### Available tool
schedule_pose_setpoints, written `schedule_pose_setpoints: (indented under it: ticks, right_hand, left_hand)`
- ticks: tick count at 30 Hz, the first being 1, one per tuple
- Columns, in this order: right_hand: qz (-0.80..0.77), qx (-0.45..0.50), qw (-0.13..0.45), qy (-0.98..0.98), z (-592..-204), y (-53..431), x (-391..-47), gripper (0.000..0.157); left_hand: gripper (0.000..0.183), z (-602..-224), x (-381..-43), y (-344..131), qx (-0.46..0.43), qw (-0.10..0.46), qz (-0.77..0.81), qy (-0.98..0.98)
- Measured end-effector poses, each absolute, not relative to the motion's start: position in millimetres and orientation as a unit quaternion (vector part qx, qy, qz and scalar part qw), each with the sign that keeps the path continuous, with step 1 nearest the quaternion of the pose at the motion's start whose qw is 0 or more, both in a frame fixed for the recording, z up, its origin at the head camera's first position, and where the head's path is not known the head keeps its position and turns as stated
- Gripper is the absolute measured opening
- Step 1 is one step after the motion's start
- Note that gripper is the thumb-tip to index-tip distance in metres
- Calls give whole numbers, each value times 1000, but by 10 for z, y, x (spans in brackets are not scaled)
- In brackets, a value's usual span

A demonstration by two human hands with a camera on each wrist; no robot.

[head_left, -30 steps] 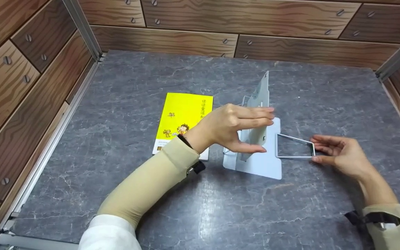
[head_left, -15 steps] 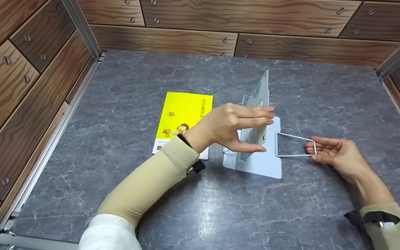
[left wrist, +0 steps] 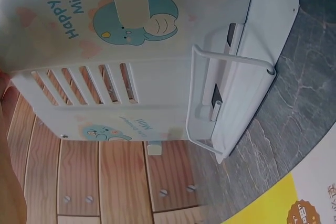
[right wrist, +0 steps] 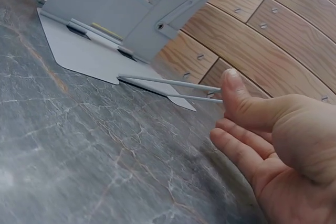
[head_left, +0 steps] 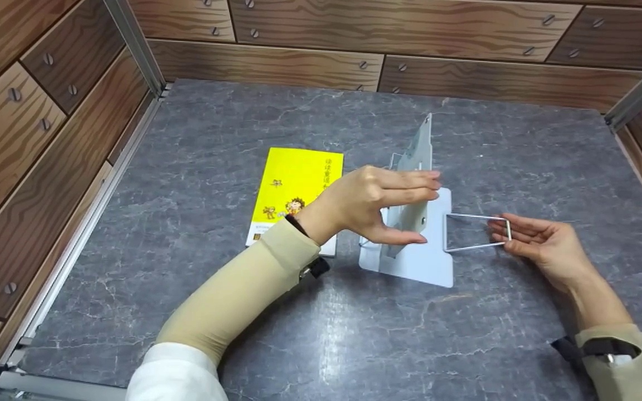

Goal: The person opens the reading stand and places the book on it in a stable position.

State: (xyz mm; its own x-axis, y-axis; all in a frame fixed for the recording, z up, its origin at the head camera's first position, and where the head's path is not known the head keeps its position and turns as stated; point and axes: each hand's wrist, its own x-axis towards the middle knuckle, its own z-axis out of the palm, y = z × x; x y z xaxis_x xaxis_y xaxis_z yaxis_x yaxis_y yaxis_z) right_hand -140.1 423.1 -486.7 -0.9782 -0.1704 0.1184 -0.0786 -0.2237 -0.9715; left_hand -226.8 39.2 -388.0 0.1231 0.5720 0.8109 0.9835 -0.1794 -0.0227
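A white metal book stand stands on the table, its upright panel (head_left: 420,147) on edge above a flat base plate (head_left: 410,268). My left hand (head_left: 368,203) holds the panel's near edge, fingers over the top and thumb below. Pinched between thumb and fingers of my right hand (head_left: 546,248) is the outer end of a wire loop (head_left: 477,247) that sticks out from the base. The right wrist view shows the thumb on this wire (right wrist: 173,82). Cartoon prints and slots mark the panel (left wrist: 163,93) in the left wrist view, with another wire loop (left wrist: 231,57) at the bottom.
A yellow book (head_left: 304,172) lies flat left of the stand, partly covered by my left forearm. Dark grey marbled tabletop (head_left: 276,334) surrounds both. Wood-patterned walls (head_left: 298,67) and metal frame posts (head_left: 131,44) border the table.
The outer end of the wire loop has risen a little, and my right hand has shifted slightly with it. My left hand, the panel and the book stay put.
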Motion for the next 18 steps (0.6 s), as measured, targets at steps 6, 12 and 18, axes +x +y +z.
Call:
schedule_pose_setpoints:
  ticks: [6, 12, 18]
  right_hand:
    - [-800, -118, 1, 589, -4842, 4137, -1415, 60]
    - [-803, -156, -5, 575, -4758, 4044, -1449, 58]
    - [-789, -175, -18, 588, -4678, 3950, -1462, 57]
  left_hand:
    - [56, -3887, -2268, 380, -686, 301, -343, -567]
    - [54, -3886, -2264, 374, -687, 290, -350, -567]
    - [53, -3885, -2268, 360, -688, 280, -350, -570]
